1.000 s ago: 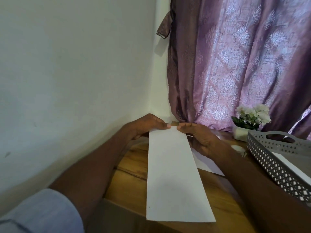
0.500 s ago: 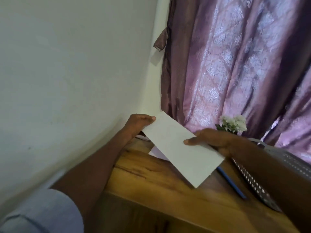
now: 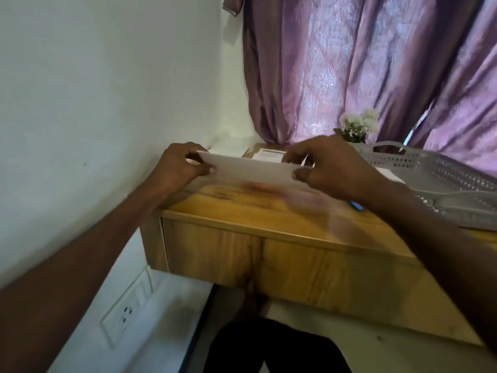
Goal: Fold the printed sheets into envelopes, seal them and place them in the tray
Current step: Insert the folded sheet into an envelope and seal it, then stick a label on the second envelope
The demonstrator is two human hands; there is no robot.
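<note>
- The wooden desk (image 3: 242,208) is serving as the landmark here, standing in the corner against the white wall (image 3: 94,90), with the purple curtain (image 3: 349,63) hanging behind its far edge.
- The grey perforated tray (image 3: 441,184) is sitting on the right part of the desk, with a white sheet lying inside it.
- The folded white sheet (image 3: 250,170) is being held in the air just above the left-middle of the desk, long side running left to right; its lower edge is blurred.
- The left hand (image 3: 177,168) is pinching the sheet's left end, thumb on the near face and fingers curled over the top edge.
- The right hand (image 3: 330,168) is pinching the sheet's right end in the same way, thumb underneath at the near side and fingers bent over the top.
- A printed paper (image 3: 270,154) is lying flat at the back of the desk, just behind the held sheet.
- A small pot of white flowers (image 3: 359,126) is standing at the desk's far edge, behind the tray.
- A blue pen (image 3: 356,205) is lying on the desk beside the tray, mostly hidden by the right wrist.
- Compared with 0.5 s ago, the sheet is now lying level between the 2 hands instead of slanting down to the right, and the right hand is gripping its end instead of its middle.
- The view is now tilting further down, showing the desk's front panel.
</note>
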